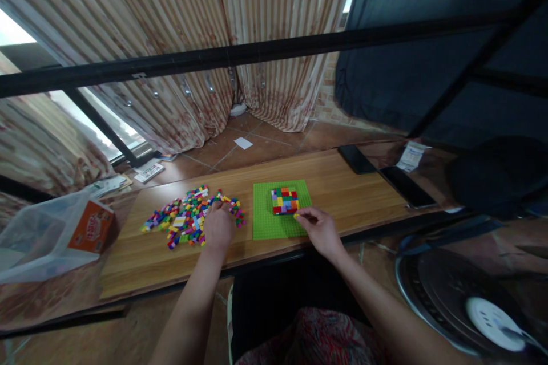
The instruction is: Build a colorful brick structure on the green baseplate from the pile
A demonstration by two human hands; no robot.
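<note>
My left hand [219, 227] is over a loose heap of coloured toy bricks [182, 221], its fingers bent down among them. Its fingertips are partly hidden, and I cannot make out what is in them. On a green baseplate [263, 225] sits a squarish block built from toy bricks [285, 201] in many colours. At the near right corner of that block, my right hand [321, 231] pinches a small yellow toy brick [296, 215] between thumb and finger. Whether the yellow brick touches the block is too small to tell.
The wooden board [252, 174] carries the bricks and baseplate. A clear plastic bin [38, 239] with an orange label stands at the left. Two dark phone-like slabs [356, 159] and a white packet [413, 155] lie at the right. A black rail [257, 52] crosses behind the board.
</note>
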